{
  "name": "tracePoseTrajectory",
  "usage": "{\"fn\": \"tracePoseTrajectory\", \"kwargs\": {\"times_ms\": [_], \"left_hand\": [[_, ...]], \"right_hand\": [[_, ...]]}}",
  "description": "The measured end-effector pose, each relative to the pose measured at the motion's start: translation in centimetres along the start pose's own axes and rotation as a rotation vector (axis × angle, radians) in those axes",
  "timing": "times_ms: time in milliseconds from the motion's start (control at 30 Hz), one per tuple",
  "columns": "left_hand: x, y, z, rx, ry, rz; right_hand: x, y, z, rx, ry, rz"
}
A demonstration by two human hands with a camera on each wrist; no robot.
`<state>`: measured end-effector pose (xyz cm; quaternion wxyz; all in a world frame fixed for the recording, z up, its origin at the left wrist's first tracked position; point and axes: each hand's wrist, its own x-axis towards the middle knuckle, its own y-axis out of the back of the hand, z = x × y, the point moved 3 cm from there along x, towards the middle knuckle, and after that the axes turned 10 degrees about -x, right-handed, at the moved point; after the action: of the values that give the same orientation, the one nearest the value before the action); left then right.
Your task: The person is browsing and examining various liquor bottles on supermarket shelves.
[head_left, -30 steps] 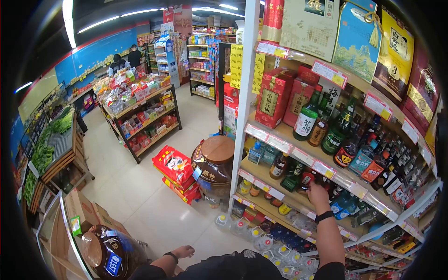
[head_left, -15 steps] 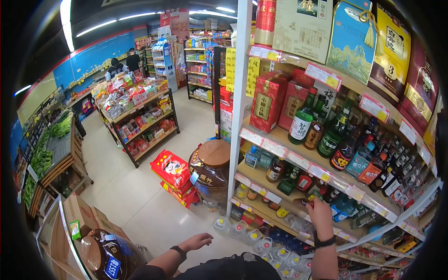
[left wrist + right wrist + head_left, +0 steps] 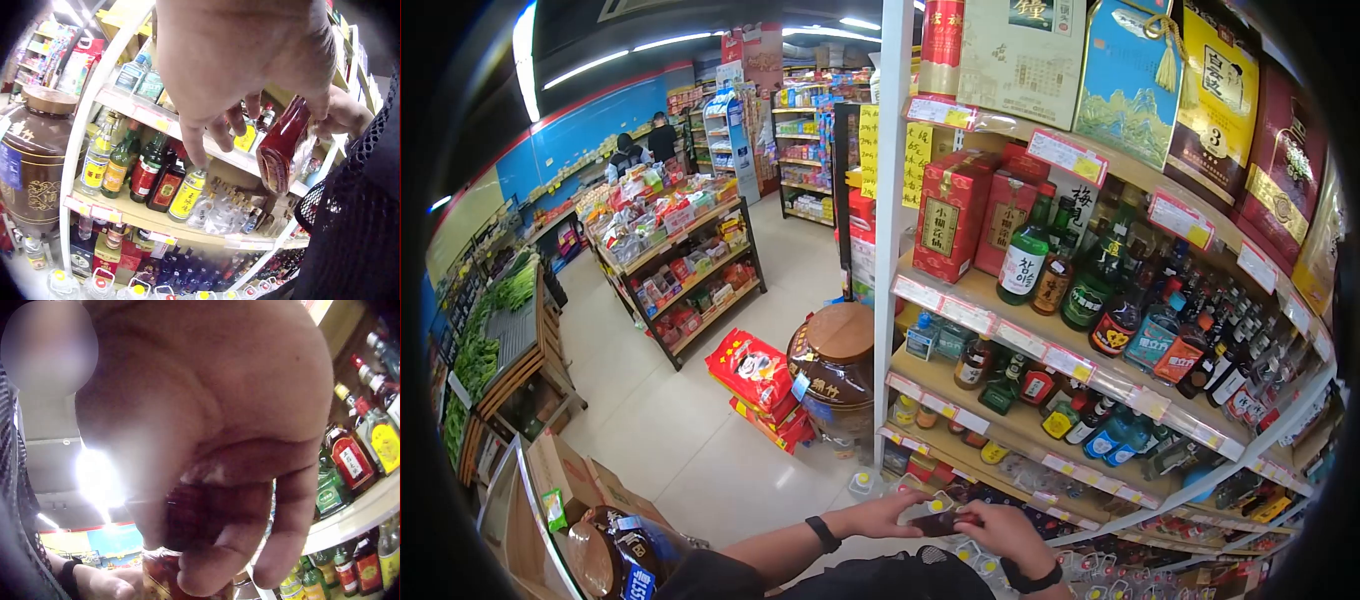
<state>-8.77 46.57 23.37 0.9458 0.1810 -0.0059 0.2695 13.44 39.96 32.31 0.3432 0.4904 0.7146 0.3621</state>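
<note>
In front of the body, my right hand (image 3: 1008, 535) grips a small bottle (image 3: 284, 150) of dark red liquid at its neck end. The bottle tilts, its broad base pointing down toward the shelves in the left wrist view. My left hand (image 3: 878, 515) is right beside the base end, thumb and fingers spread and not curled round it. In the right wrist view the right fingers (image 3: 212, 569) wrap the top and hide much of the bottle. Close by, the shelf holds a yellow-labelled bottle (image 3: 1062, 415) and a red-labelled flat bottle (image 3: 1036, 382).
A white shelf post (image 3: 890, 200) stands left of the liquor shelves. Large clear jugs (image 3: 139, 291) line the floor below. A brown wine jar (image 3: 832, 365) and stacked red bags (image 3: 750, 372) stand on the left. Another lidded jar (image 3: 605, 550) is nearer.
My right hand has drawn the bottle out from the lower bottle shelf and back toward the body. The left hand has risen and moved right to meet it. The head view has shifted slightly right.
</note>
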Motion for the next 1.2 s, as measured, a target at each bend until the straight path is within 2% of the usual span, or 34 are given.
{"fn": "tracePoseTrajectory", "kwargs": {"times_ms": [100, 200, 300, 367, 433, 533, 833, 967, 1067, 1200], "left_hand": [[0.5, -0.9, 1.1, -0.149, 0.138, -0.078], [0.3, -1.5, 1.3, -0.187, 0.138, -0.106], [-0.4, -1.4, 1.0, -0.150, 0.339, -0.144], [-0.9, -1.6, 0.0, -0.284, 0.313, -0.126], [-1.6, -2.6, -1.1, -0.356, 0.238, -0.056], [-1.0, -3.2, -1.3, -0.440, 0.284, -0.111], [3.3, -6.0, 1.4, -0.243, 0.270, -0.169], [6.3, -9.2, 3.9, -0.180, 0.268, -0.231], [8.2, -13.2, 2.3, -0.120, 0.270, -0.316], [11.6, -18.1, 5.6, -0.108, 0.248, -0.385]], "right_hand": [[0.6, -1.4, -0.4, 0.011, 0.048, -0.012], [1.0, -1.9, -1.1, 0.068, 0.049, -0.040], [1.5, -3.1, -0.9, 0.110, 0.056, -0.086], [1.8, -2.9, -1.2, 0.171, 0.083, -0.075], [1.6, -2.7, -0.5, 0.075, 0.137, -0.044], [0.6, -2.4, 0.2, -0.027, 0.186, 0.067], [-3.3, -1.6, 3.2, -0.130, 0.089, 0.289], [-7.2, -1.7, 6.5, -0.194, 0.012, 0.332], [-11.3, -0.9, 8.9, -0.197, -0.039, 0.345], [-17.3, 0.4, 11.7, -0.176, -0.109, 0.409]]}}
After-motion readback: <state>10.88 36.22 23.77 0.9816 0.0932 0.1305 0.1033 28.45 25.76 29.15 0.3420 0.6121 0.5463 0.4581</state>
